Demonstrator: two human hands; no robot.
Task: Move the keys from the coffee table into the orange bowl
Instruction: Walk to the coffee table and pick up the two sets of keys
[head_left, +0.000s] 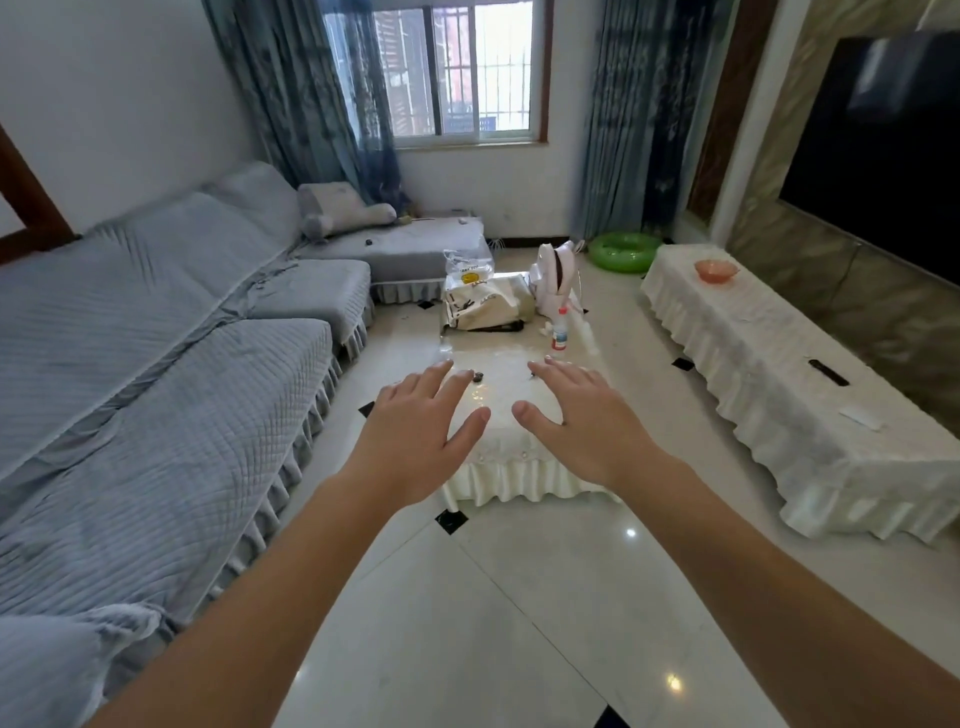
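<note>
The keys (477, 376) are a small dark bunch on the white-clothed coffee table (498, 457), just past the fingertips of my left hand (415, 436). Another small dark bit (532, 372) shows at the fingertips of my right hand (582, 421); I cannot tell what it is. Both hands are stretched out palm down above the near end of the table, fingers spread, holding nothing. The orange bowl (716, 270) stands on the far end of the long white-draped TV cabinet (779, 374) at the right.
On the coffee table stand a plastic bottle (560, 330), a cream tote bag (485, 306) and a white backpack (556, 280). A grey sofa (156, 364) runs along the left. A dark remote (828, 372) lies on the cabinet. A green swim ring (623, 252) lies by the curtain.
</note>
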